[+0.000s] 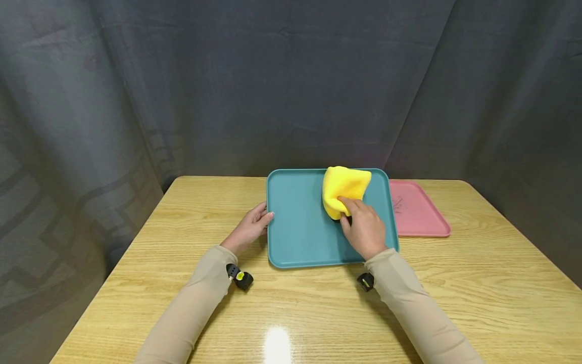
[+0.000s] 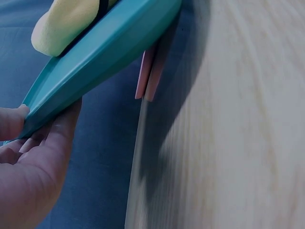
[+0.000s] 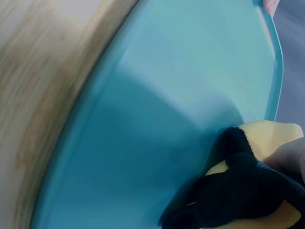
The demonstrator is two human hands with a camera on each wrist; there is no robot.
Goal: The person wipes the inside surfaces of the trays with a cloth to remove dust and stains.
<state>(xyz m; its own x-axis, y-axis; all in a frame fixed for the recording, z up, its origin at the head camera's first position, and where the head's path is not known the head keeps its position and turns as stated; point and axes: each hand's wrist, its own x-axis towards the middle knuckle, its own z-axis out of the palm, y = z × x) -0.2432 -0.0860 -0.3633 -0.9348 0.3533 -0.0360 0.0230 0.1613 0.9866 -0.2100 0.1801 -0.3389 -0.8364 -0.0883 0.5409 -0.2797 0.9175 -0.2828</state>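
Observation:
A teal rectangular tray [image 1: 297,227] is raised at an angle above the wooden table. My left hand [image 1: 247,230] grips its left rim, thumb over the edge and fingers underneath, as the left wrist view shows. My right hand [image 1: 366,231] pinches a bunched cloth [image 1: 344,186], yellow on one side and dark on the other, against the upper right part of the tray's face. In the right wrist view the cloth's dark side [image 3: 238,191] lies towards the tray, and most of that hand is out of frame.
A pink tray [image 1: 420,217] with a dark line drawing lies behind the teal tray's right side, partly covered by it. The wooden table [image 1: 204,202] ends at the back against a grey curtain [image 1: 273,86].

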